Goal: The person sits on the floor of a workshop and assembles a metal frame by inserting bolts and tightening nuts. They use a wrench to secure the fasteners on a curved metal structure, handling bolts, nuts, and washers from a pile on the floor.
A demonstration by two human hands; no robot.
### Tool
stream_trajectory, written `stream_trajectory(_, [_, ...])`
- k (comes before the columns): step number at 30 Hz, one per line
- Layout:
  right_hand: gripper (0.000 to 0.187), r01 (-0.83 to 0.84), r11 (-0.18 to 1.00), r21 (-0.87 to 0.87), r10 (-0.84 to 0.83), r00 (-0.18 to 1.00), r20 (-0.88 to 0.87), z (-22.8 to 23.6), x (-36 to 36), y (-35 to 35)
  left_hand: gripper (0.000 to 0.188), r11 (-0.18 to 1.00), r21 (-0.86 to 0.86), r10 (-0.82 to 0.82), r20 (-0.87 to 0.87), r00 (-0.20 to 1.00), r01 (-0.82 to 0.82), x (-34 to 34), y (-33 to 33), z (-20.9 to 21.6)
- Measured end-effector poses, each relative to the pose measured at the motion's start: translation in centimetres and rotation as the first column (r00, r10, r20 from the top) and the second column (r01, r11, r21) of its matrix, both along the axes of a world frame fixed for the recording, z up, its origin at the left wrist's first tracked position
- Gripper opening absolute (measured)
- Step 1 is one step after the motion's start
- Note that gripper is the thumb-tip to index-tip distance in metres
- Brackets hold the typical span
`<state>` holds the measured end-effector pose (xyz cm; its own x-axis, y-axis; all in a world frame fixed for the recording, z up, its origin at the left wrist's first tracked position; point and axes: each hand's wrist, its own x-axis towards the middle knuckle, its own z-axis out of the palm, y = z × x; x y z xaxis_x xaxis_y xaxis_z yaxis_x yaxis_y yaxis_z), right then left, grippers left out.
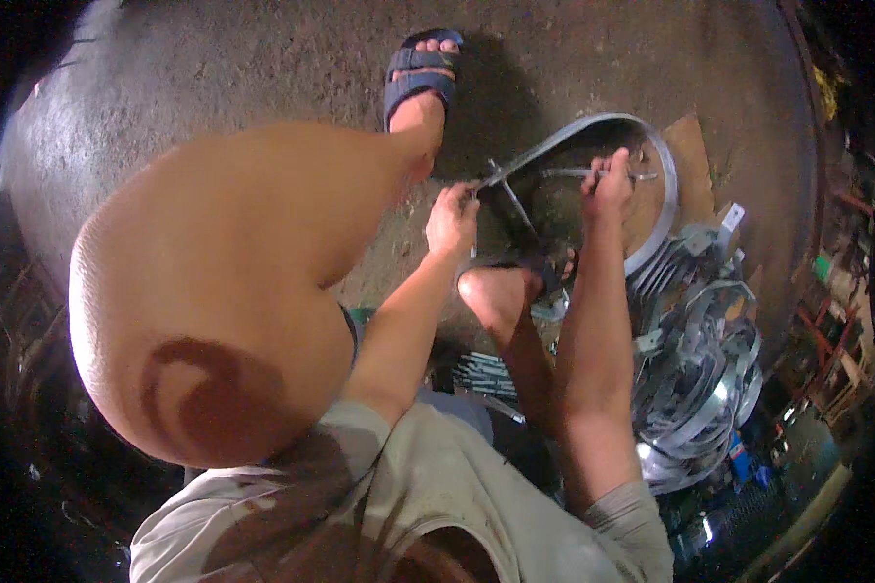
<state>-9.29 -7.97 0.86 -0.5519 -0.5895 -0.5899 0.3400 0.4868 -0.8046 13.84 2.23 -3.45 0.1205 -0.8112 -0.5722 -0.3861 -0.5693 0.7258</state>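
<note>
A bent grey metal strap (pixel 668 160) makes a wide loop above the floor, right of the middle. At the loop's left end, the fingers of my left hand (pixel 450 225) are closed on the strap. A thin strip of metal shows just below those fingers. Inside the loop, my right hand (pixel 609 183) is closed round a slim metal rod (pixel 566 173), which sticks out on both sides of the fist. Close to the strap's left end, a dark thin bar (pixel 515 202) lies at a slant; what it belongs to is unclear.
Many bent metal straps (pixel 695 360) are heaped beside my right forearm. A bundle of small metal pieces (pixel 486 373) lies between my legs. Brown cardboard (pixel 690 170) is on the floor behind the loop. My sandalled foot (pixel 423 78) stands at the far side.
</note>
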Motion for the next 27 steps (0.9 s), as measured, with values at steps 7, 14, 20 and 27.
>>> stream_trajectory(7, [0.038,0.028,0.992,-0.126,-0.039,0.996,-0.086,3.2,9.5,5.8,0.037,0.999,0.017,0.051,-0.033,0.998,-0.050,0.1,0.4,-1.0])
stream_trajectory(14, [0.028,-0.331,0.943,-0.018,0.309,0.897,-0.316,1.7,12.6,10.9,0.035,0.999,0.035,0.035,0.010,0.999,-0.036,-0.8,0.3,-0.1])
stream_trajectory(20, [0.030,-0.524,0.848,-0.079,0.342,0.655,-0.674,-0.7,13.9,10.3,0.034,1.000,0.005,-0.001,-0.036,0.999,0.001,-0.5,0.6,-1.0])
stream_trajectory(27, [0.038,-0.064,0.995,0.070,0.058,0.994,0.092,-2.0,4.0,0.5,0.034,0.995,-0.094,-0.009,0.021,1.000,0.011,-0.1,0.2,-0.4])
